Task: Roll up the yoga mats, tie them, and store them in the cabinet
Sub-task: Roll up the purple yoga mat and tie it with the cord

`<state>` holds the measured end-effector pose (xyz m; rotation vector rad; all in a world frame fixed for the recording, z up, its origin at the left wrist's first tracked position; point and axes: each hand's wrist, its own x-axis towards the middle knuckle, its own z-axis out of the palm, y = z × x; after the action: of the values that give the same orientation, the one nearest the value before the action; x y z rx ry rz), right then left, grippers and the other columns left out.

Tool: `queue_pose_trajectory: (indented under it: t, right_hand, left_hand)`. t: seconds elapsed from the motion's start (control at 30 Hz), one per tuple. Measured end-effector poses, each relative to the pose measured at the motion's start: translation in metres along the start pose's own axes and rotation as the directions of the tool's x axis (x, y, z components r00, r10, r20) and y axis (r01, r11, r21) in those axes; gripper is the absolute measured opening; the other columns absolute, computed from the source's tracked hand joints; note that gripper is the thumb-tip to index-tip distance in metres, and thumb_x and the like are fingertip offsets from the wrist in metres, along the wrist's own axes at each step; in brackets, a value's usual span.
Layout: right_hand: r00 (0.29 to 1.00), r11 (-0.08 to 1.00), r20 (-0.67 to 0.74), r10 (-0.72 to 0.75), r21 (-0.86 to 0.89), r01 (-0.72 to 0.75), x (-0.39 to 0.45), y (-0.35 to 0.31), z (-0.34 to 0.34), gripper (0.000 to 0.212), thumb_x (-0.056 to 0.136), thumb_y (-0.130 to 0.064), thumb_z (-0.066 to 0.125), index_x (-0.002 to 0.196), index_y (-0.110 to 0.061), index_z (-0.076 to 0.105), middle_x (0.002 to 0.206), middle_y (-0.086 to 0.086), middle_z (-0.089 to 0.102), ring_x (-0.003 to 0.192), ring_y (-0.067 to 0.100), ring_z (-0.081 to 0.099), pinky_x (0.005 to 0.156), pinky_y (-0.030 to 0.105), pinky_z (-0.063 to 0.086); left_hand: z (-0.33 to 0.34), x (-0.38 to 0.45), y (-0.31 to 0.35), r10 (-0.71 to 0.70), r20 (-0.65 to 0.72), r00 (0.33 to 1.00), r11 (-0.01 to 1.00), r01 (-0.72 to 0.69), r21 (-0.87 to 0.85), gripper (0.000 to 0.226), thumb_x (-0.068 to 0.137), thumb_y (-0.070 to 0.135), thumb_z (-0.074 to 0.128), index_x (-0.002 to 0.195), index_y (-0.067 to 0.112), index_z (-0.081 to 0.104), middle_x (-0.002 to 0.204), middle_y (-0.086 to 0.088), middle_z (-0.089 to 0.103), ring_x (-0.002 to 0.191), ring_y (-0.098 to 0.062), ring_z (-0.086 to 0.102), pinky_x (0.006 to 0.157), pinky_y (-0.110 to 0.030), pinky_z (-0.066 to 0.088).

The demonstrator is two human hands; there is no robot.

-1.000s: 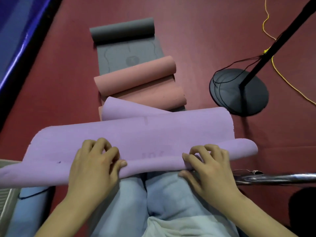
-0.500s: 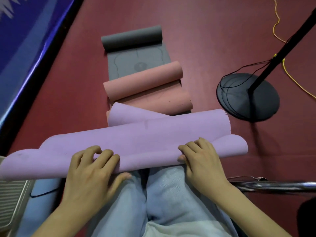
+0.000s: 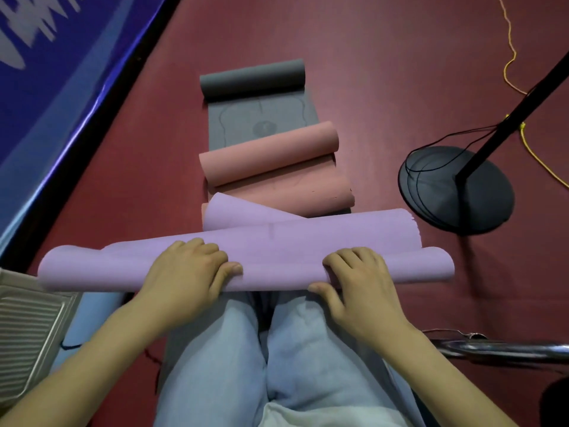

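floor (image 3: 369, 41): dark red matte surface, fills most of the view; faint seam lines on the right side.
room edge: blue banner (image 3: 46, 87) w/ white print runs diagonally along far left, black strip at its lower border.
mats, count: 3, lying in a line from near to far, overlapping.
purple mat (image 3: 277, 241): nearest, partly rolled across person's lap; roll runs left-right, unrolled part goes far under the pink one.
pink mat (image 3: 271, 155): middle, both ends curled up; sits on the grey one.
grey mat (image 3: 261, 118): farthest, far end rolled, flat part shows a printed outline.
hands, count: 2, both on the purple roll.
left hand (image 3: 184, 278): fingers curled over top of roll, close together; thumb pressed on near face.
right hand (image 3: 360, 282): fingers curled over top, slightly spread; thumb tucked under near edge.
legs (image 3: 261, 349): 2, light blue jeans, under the roll.
stand (image 3: 455, 189): 1, black round base + pole leaning to far right, thin black wire looped on base.
yellow cord (image 3: 535, 152): 1, on floor far right.
chrome tube (image 3: 505, 348): 1, near right edge.
ribbed grey panel (image 3: 27, 328): 1, near left; what it is, can't tell.
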<state>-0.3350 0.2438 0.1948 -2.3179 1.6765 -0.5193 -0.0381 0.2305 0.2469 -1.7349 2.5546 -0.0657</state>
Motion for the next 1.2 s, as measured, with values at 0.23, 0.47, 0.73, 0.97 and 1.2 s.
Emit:
queue_pose_trajectory:
  t: [0.23,0.47,0.73,0.97,1.2]
  right_hand:
    - [0.998,0.998,-0.029,-0.064,-0.004,0.064,-0.008,-0.002,-0.01,0.035,0.096,-0.046,0.044,0.09,-0.017,0.062,0.082,-0.004,0.06,0.079,0.026,0.051,0.073,0.036,0.031]
    - [0.998,0.997,0.003,-0.07,-0.023,0.07,-0.034,-0.011,-0.002,0.035,0.097,-0.046,0.045,0.091,-0.016,0.062,0.084,-0.002,0.06,0.079,0.028,0.052,0.073,0.04,0.034]
    - [0.994,0.996,0.105,-0.012,0.084,0.003,0.009,-0.011,0.006,0.032,0.094,-0.05,0.042,0.102,-0.022,0.054,0.091,-0.006,0.056,0.085,0.024,0.051,0.071,0.036,0.029]
    - [0.993,0.992,-0.013,0.116,0.055,-0.115,0.005,-0.02,0.004,0.029,0.088,-0.054,0.051,0.089,-0.028,0.064,0.103,-0.011,0.057,0.101,0.023,0.041,0.076,0.034,0.017]
    - [0.998,0.998,-0.015,0.064,-0.003,-0.064,-0.003,-0.021,-0.001,0.03,0.09,-0.055,0.054,0.085,-0.03,0.067,0.096,-0.014,0.061,0.095,0.022,0.048,0.078,0.038,0.025]
  left_hand:
    - [-0.02,0.002,-0.01,-0.088,0.226,0.97,0.984,0.119,-0.13,0.085,0.079,0.074,-0.004,0.097,0.037,0.071,0.099,0.011,0.073,0.098,-0.016,0.063,0.075,-0.036,0.043]
    - [-0.009,-0.032,0.006,-0.117,0.088,0.989,0.979,0.129,-0.155,0.057,0.086,0.07,0.016,0.069,0.036,0.059,0.074,0.006,0.068,0.077,-0.027,0.065,0.059,-0.034,0.034]
    - [0.0,-0.009,-0.003,-0.12,-0.093,0.988,0.991,0.114,-0.069,0.037,0.087,0.055,0.044,0.071,0.022,0.052,0.059,0.002,0.058,0.057,-0.031,0.054,0.057,-0.032,0.033]
    - [0.008,-0.009,0.005,-0.175,-0.231,0.957,0.985,0.167,-0.054,0.046,0.094,0.047,0.049,0.072,0.009,0.064,0.094,-0.009,0.054,0.08,-0.03,0.04,0.064,-0.04,0.028]
    - [-0.011,-0.026,0.019,-0.063,-0.156,0.986,0.995,0.074,0.065,0.066,0.07,0.079,0.053,0.071,0.015,0.066,0.114,-0.006,0.06,0.099,-0.035,0.05,0.085,-0.051,0.031]
